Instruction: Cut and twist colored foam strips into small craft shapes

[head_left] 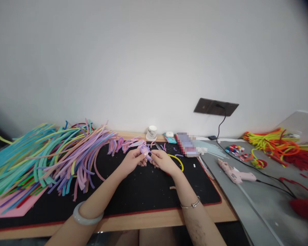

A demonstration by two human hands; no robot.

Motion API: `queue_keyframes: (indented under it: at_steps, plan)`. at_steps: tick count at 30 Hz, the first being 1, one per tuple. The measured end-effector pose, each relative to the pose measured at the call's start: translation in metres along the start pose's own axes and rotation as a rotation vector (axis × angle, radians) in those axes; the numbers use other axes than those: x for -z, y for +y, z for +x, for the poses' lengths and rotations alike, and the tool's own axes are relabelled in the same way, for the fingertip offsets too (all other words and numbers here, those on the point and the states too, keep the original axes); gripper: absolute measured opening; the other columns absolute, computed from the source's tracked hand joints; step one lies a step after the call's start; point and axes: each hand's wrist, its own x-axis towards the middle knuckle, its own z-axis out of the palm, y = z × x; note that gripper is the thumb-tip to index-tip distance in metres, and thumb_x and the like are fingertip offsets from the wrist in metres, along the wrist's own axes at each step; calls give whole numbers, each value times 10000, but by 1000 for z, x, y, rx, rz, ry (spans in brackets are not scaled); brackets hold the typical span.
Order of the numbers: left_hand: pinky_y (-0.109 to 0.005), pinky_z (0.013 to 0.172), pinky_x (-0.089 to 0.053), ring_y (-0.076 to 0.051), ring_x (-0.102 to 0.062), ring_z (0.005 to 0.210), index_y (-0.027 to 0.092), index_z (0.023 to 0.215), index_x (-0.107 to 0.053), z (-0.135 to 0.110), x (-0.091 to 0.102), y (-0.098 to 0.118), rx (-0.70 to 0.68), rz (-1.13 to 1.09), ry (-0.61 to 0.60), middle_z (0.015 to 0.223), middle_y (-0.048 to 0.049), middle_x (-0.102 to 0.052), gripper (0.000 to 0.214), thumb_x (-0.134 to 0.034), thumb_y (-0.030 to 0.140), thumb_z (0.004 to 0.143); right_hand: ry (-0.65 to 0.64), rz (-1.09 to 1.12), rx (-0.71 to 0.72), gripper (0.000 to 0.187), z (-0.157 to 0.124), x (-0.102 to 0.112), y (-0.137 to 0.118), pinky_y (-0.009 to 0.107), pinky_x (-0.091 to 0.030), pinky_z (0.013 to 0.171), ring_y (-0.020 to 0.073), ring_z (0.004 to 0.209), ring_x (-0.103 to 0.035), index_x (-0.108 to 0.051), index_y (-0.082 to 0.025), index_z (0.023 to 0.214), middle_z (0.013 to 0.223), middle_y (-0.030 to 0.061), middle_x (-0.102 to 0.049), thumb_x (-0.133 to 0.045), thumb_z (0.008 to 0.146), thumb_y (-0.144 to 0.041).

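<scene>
My left hand (132, 160) and my right hand (162, 160) meet over the black mat (143, 191), both pinching a small bent purple pipe cleaner piece (145, 150). Fingers of both hands are closed on it. Several more bent purple and pink pieces (123, 145) lie just behind my hands. A yellow loop (179, 161) lies on the mat by my right wrist.
A big heap of pastel pipe cleaners (46, 157) fills the left side. A pink glue gun (234, 174) with its black cord lies on a grey sheet (261, 201) at right, near pompoms (233, 149) and yellow, orange and red pipe cleaners (279, 145). A small cup (152, 132) stands by the wall.
</scene>
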Motion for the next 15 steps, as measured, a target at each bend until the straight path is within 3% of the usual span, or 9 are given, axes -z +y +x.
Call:
queue_keyframes:
  at_steps: [7,11,15]
  plan:
    - [-220,544,-476,-107,-579,503,169,769,-516,3,3,1,-56,141,70,542,34,-562,254,-569,417,790,39,-86,9,184,0,1,3,172,-296,403,71,374,-390,-383,-202,697,471,-64,-466,-368,877,-232]
    - [-239,559,-486,-116,-579,511,171,778,-510,3,4,1,-69,151,72,559,35,-553,245,-553,411,796,-26,1,-33,71,-1,-1,4,165,-312,372,83,348,-463,-400,-212,867,541,-53,-580,-344,890,-249]
    - [-252,543,-477,-120,-562,491,171,822,-508,2,3,1,-121,132,65,562,44,-536,272,-515,443,823,-138,139,-91,102,-3,-1,-4,190,-380,422,111,436,-553,-389,-209,879,608,-22,-621,-341,908,-294]
